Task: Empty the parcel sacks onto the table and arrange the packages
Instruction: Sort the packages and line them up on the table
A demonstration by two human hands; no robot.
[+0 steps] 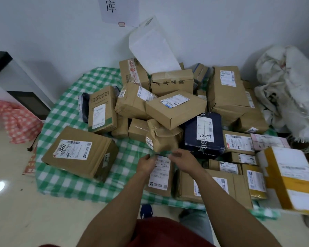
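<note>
Our left hand [147, 164] and right hand [184, 160] both gripping one flat parcel [160, 177] between them, roughly two dozen others behind on the desk [64, 111].

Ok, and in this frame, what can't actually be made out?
Head view only:
- Fingers of the right hand: blurred, so it is unclear whether they pinch the parcel that the left hand grips.
- Print on that parcel's label: too small to read.
- The yellow box: blurred and cut off by the right edge.
- The black bag: mostly hidden behind the tall carton.
- The white sack: crumpled, so its contents are hidden.
</note>
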